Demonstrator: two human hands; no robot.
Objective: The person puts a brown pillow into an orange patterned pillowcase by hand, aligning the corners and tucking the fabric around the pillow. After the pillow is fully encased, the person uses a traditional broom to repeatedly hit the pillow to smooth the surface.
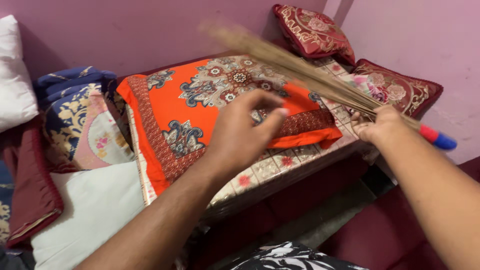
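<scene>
My right hand (381, 125) grips a stick broom (295, 65) near its red and blue handle end (437, 138). The blurred bristles reach up and left over an orange patterned pillow (200, 107). My left hand (242, 131) hovers over the pillow's near edge, fingers curled and apart, holding nothing. The pillow lies on a low table covered by a floral tiled cloth (280, 162).
Two maroon floral cushions (312, 31) (400, 89) lean in the pink wall's corner. Folded blue and pink blankets (80, 120), a maroon cloth (30, 195) and white pillows (92, 210) pile up at the left. A maroon seat (385, 235) lies below right.
</scene>
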